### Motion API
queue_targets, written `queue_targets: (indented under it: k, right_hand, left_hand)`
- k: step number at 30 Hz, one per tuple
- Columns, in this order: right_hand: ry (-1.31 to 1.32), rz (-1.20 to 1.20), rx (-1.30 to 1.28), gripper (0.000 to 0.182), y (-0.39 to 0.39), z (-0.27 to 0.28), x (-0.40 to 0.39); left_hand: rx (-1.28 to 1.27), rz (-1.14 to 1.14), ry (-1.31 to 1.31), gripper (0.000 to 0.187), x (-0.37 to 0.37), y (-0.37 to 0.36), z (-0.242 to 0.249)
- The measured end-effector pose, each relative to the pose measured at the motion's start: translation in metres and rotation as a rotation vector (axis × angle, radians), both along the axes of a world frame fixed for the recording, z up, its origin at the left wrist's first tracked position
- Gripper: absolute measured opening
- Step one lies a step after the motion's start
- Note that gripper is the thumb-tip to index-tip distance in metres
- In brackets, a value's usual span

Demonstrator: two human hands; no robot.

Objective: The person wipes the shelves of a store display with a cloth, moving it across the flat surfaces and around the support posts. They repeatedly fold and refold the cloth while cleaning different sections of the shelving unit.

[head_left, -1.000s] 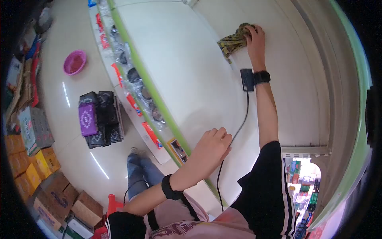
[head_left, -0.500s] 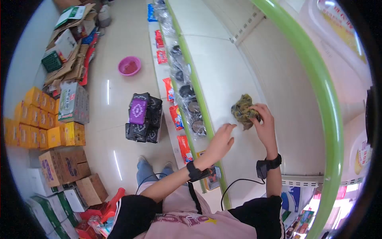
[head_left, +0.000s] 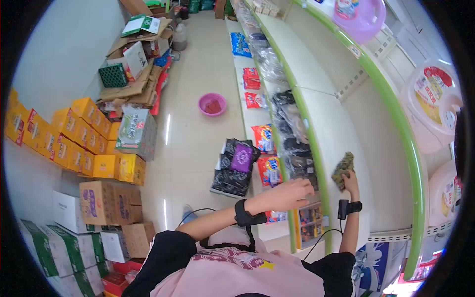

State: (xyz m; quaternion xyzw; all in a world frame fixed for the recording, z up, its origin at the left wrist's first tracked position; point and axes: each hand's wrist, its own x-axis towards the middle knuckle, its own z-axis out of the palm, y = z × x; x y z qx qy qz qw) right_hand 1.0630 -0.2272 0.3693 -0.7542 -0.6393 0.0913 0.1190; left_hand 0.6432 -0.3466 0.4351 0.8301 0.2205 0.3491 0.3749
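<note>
My right hand is closed on a crumpled olive-and-dark patterned cloth, which lies on the white shelf board. My left hand hovers near the green front edge of that shelf, holding nothing, its fingers loosely bent and apart. Under it, on the lower shelf, are dark items in clear plastic wrapping. Both wrists wear black straps with small boxes, and a cable runs from the right one.
A pink basin and a stack of black packs stand on the floor. Yellow boxes, cartons and flattened cardboard line the left wall. Large detergent jugs sit on the upper shelf behind its green rail.
The view has swung, so the aisle and shelves appear shifted right. My right hand still holds the cloth on the shelf. My left hand is now farther from the cloth, by the shelf's front edge.
</note>
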Motion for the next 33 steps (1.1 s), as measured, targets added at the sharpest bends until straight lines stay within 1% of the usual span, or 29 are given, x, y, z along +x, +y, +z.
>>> queue_targets:
  k: [3, 4, 5, 6, 7, 8, 9, 10, 11, 13, 14, 16, 17, 18, 19, 20, 21, 22, 23, 25, 26, 27, 28, 29, 30, 31, 32, 33]
  right_hand:
    - [0.068, -0.157, 0.001, 0.056, 0.002, -0.002, -0.019]
    - [0.156, -0.253, 0.034, 0.059, 0.011, -0.012, -0.02]
    - [0.31, -0.202, 0.014, 0.062, 0.04, -0.05, 0.026]
    - [0.302, -0.088, -0.035, 0.062, 0.032, -0.022, -0.011]
    - [0.082, -0.201, 0.099, 0.06, 0.045, -0.043, -0.013]
    - [0.015, -0.198, 0.186, 0.051, 0.049, -0.043, -0.031]
    - [-0.026, -0.242, 0.114, 0.052, 0.052, -0.034, -0.051]
    - [-0.004, -0.244, 0.078, 0.054, 0.056, -0.027, -0.064]
    - [0.076, -0.274, -0.034, 0.056, 0.047, 0.005, -0.103]
    - [-0.168, -0.25, -0.016, 0.057, 0.068, -0.008, -0.09]
    - [-0.174, -0.262, -0.018, 0.057, 0.08, -0.015, -0.075]
    - [-0.064, -0.333, -0.009, 0.06, 0.093, -0.035, -0.047]
    - [0.146, -0.332, 0.031, 0.053, 0.09, -0.036, -0.036]
    - [-0.173, -0.251, -0.246, 0.038, 0.092, -0.013, -0.043]
    - [-0.246, -0.15, -0.143, 0.027, 0.096, -0.024, -0.021]
    - [-0.238, 0.387, 0.474, 0.024, 0.048, -0.019, -0.028]
    - [-0.236, 0.365, 0.465, 0.024, 0.043, -0.016, -0.028]
    - [0.042, 0.226, 0.396, 0.025, 0.042, -0.014, -0.025]
    - [0.319, 0.083, 0.325, 0.027, 0.047, -0.013, -0.023]
    - [0.866, -0.216, 0.184, 0.032, 0.063, -0.014, -0.015]
    - [1.141, -0.374, 0.116, 0.035, 0.071, -0.017, -0.01]
    - [1.148, -0.407, 0.129, 0.035, 0.08, -0.02, -0.004]
    - [1.165, -0.46, 0.188, 0.028, 0.089, -0.025, 0.004]
    - [1.182, -0.524, 0.241, 0.022, 0.085, -0.034, 0.009]
    - [1.074, -0.578, 0.208, 0.023, 0.075, -0.016, -0.012]
    - [0.963, -0.63, 0.173, 0.025, 0.073, 0.011, -0.054]
    - [0.812, -0.62, 0.25, 0.029, 0.072, 0.012, -0.074]
    - [0.648, -0.601, 0.319, 0.033, 0.071, 0.016, -0.076]
  left_hand:
    - [-0.01, 0.042, 0.089, 0.026, -0.071, -0.006, 0.001]
    - [0.007, 0.073, 0.065, 0.025, -0.093, -0.012, -0.001]
    - [-0.008, 0.071, 0.078, 0.025, -0.113, -0.014, 0.0]
    - [-0.015, 0.084, 0.162, 0.026, -0.133, -0.017, 0.003]
    - [-0.025, 0.088, 0.247, 0.026, -0.148, -0.021, 0.002]
    - [-0.027, 0.094, 0.225, 0.026, -0.161, -0.024, -0.002]
    - [-0.035, 0.075, 0.24, 0.026, -0.174, -0.023, -0.008]
    - [-0.04, 0.062, 0.227, 0.027, -0.183, -0.022, -0.013]
    - [-0.048, 0.048, 0.205, 0.027, -0.189, -0.022, -0.017]
    - [-0.057, 0.028, 0.208, 0.028, -0.202, -0.019, -0.013]
    - [-0.054, 0.041, 0.181, 0.028, -0.206, -0.017, -0.015]
    - [-0.073, 0.037, 0.166, 0.028, -0.216, -0.01, -0.019]
    - [-0.081, 0.025, 0.21, 0.028, -0.222, -0.006, -0.019]
    - [-0.098, 0.005, 0.253, 0.028, -0.227, -0.005, -0.021]
    - [-0.136, -0.032, 0.262, 0.028, -0.232, -0.006, -0.02]
    - [-0.162, -0.051, 0.266, 0.028, -0.238, 0.001, -0.018]
    - [-0.172, -0.062, 0.27, 0.028, -0.245, 0.011, -0.018]
    - [-0.197, -0.08, 0.222, 0.027, -0.252, 0.02, -0.022]
    - [-0.203, -0.098, 0.228, 0.027, -0.259, 0.03, -0.024]
    - [-0.24, -0.061, 0.204, 0.026, -0.274, 0.056, -0.028]
    - [-0.244, -0.086, 0.215, 0.026, -0.281, 0.071, -0.031]
    - [-0.221, -0.043, 0.226, 0.026, -0.288, 0.089, -0.035]
    - [-0.201, -0.003, 0.238, 0.026, -0.295, 0.105, -0.036]
    - [-0.213, -0.043, 0.257, 0.026, -0.302, 0.121, -0.034]
    - [-0.251, -0.066, 0.267, 0.025, -0.309, 0.139, -0.027]
    - [-0.287, -0.089, 0.273, 0.025, -0.316, 0.158, -0.022]
    - [-0.296, -0.138, 0.282, 0.025, -0.322, 0.176, -0.017]
    - [-0.325, -0.123, 0.325, 0.024, -0.33, 0.193, -0.016]
